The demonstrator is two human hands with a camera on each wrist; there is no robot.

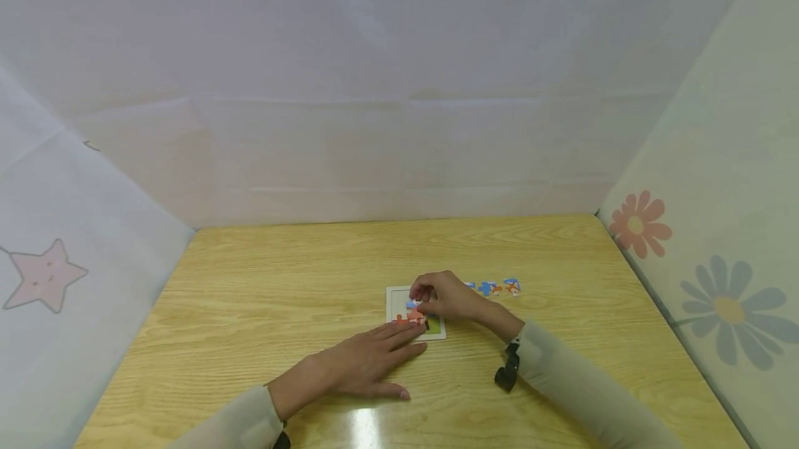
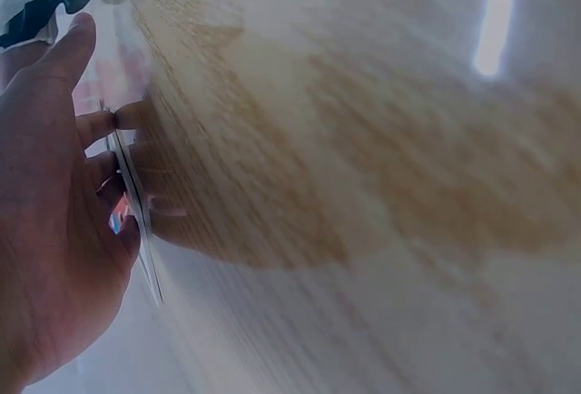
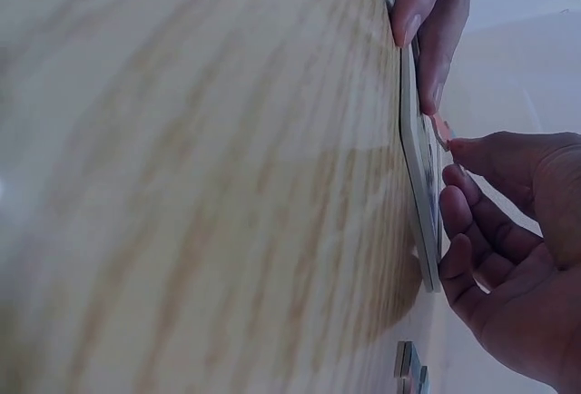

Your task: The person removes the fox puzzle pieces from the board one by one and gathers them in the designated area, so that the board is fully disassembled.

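Nearest you, your left hand [image 1: 371, 360] lies nearly flat, fingers straight and slightly spread; the thumb stands apart over the wooden tabletop [image 1: 281, 282], and the longer fingers reach across the near edge of the jigsaw tray [image 1: 390, 303]. Let them press lightly and evenly, so the tray cannot slide while the pieces beneath stay down.

Just beyond, your right hand [image 1: 451, 296] comes in from the side, thumb and fingertip seeming to pinch a small jigsaw piece [image 1: 415, 304] over the middle of the tray; the right wrist view shows a reddish edge there, tilted up. I cannot tell whether it is free or already partly locked. Better to level it, line up tab and socket, then push straight down instead of forcing a corner. Your other right fingers curl loosely close to the tray's side; hold them clear of the rim.

Farther off to the right, loose jigsaw pieces [image 1: 490, 289] lie in a row on the tabletop, within easy reach. Behind everything hangs the pale cloth backdrop [image 1: 399, 150].
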